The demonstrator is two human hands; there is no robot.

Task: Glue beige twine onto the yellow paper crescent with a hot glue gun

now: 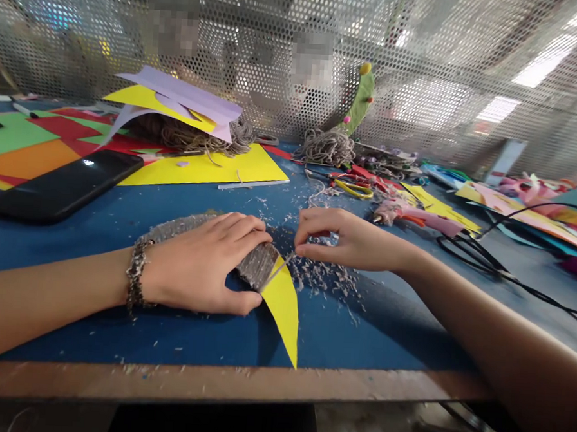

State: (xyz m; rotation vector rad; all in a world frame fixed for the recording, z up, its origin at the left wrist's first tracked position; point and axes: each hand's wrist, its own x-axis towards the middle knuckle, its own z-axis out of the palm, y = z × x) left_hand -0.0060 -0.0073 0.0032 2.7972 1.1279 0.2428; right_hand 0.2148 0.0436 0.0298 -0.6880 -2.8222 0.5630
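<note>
Near edge of the table [204,340]: your grey crescent [255,266] lies flat in front of you, partly beneath your left hand [199,263]. That hand is spread palm-down over it, thumb at the near edge, pressing rather than clenched. Your right hand [338,238] pinches a thin grey strand [280,267] between thumb and finger; the strand runs back to the boundary between grey and yellow.

Progress: the visible body carries closely laid grey rows, so I judge the larger share covered. Left over: the yellow tip [284,306], bare down to its point. What lies under your palm I can't tell, nor whether the strand is glued or only wound.

Nearby: pale scraps [333,279] scattered beside the right hand; glue gun [428,220] further right, apart from both hands; yarn heap [328,147] toward the mesh screen [258,60].
</note>
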